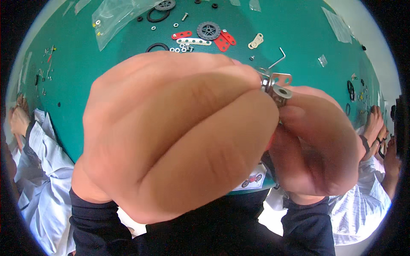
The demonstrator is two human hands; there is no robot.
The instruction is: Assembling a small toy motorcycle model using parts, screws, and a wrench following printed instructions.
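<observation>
My left hand [183, 136] fills the middle of the head view, its fingers curled and pinching a small metal bracket assembly [280, 94]. A nut [265, 83] and perforated metal tabs show at the fingertips. My right hand [320, 141] is closed on the other side of the same assembly, with fingertips against it. A bit of red [270, 143] shows between the hands; what it belongs to is hidden. Just beyond the bracket, a bent hex key [277, 58] points up and away, its lower end close to the metal; I cannot tell whether it touches.
On the green table [128, 38] lie a grey wheel [208, 30], red perforated strips [223, 42], a silver strip [194, 41], black rings [158, 47], nuts, screws and a clear plastic bag [115, 21]. A printed sheet [254, 180] is under my hands. Other people's hands [19, 121] are at both sides.
</observation>
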